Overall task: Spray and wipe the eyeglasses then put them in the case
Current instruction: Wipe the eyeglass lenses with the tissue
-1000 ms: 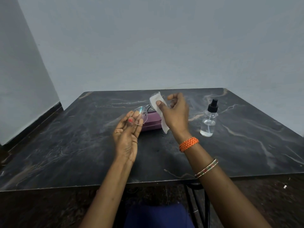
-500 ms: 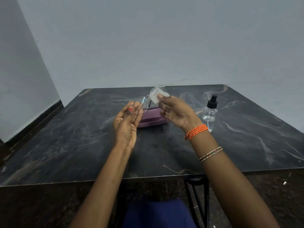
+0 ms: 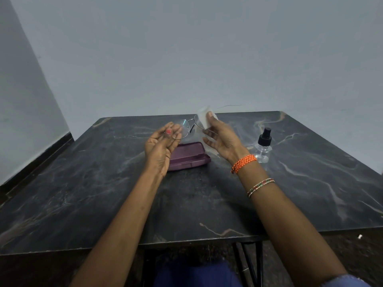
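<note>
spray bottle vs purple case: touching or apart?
Apart. The head view shows the spray bottle standing to the right of the purple case, with the right hand in front of the stretch between them and bare table around the bottle's base.

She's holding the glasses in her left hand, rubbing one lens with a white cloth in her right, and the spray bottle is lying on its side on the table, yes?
Not quite: the head view shows the spray bottle standing upright on the table. Otherwise yes: the left hand holds the glasses, and the right hand presses the white cloth to one lens.

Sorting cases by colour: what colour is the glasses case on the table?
Purple; the hard-shell eyeglasses case shows plainly in the head view.
</note>
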